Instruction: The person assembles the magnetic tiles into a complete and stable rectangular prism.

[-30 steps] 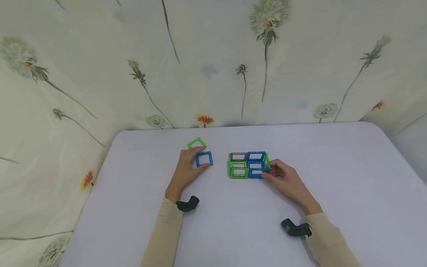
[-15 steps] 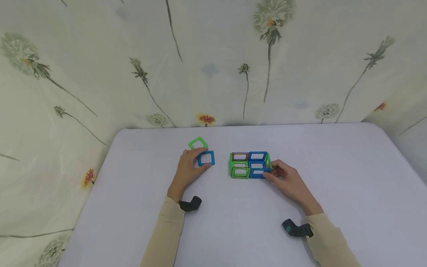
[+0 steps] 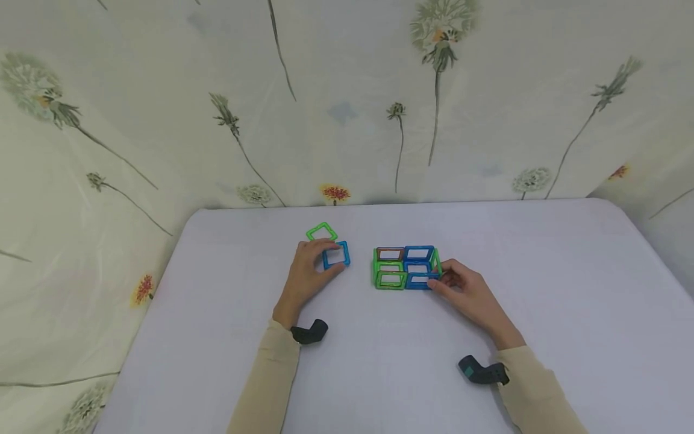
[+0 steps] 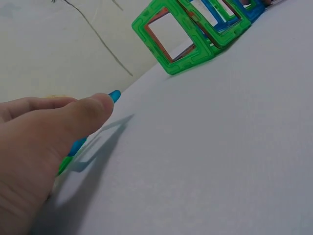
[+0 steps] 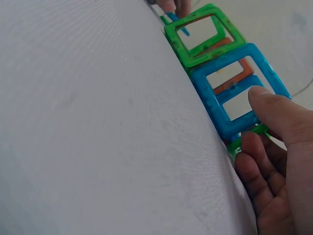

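Observation:
A blue square magnetic tile (image 3: 347, 253) with an open middle is pinched between the thumb and fingers of my left hand (image 3: 306, 274). Its shadow shows on the cloth in the left wrist view, where my thumb hides most of it. A loose green square tile (image 3: 322, 231) lies just beyond that hand. To the right stands a low box of joined magnetic tiles (image 3: 390, 280), green and blue with a brown one at the back. My right hand (image 3: 466, 295) grips its right end, thumb on the front blue tile (image 5: 210, 98) and fingers at the green end tile.
A white cloth covers the table (image 3: 379, 361). Behind its far edge hangs a curtain (image 3: 347, 120) printed with dandelions. Black wrist cameras sit on the left wrist (image 3: 310, 332) and the right wrist (image 3: 482, 370).
The blue tile in my left hand has risen slightly and tilted. My right hand and the tile box hold their place; the view shifted a little early on.

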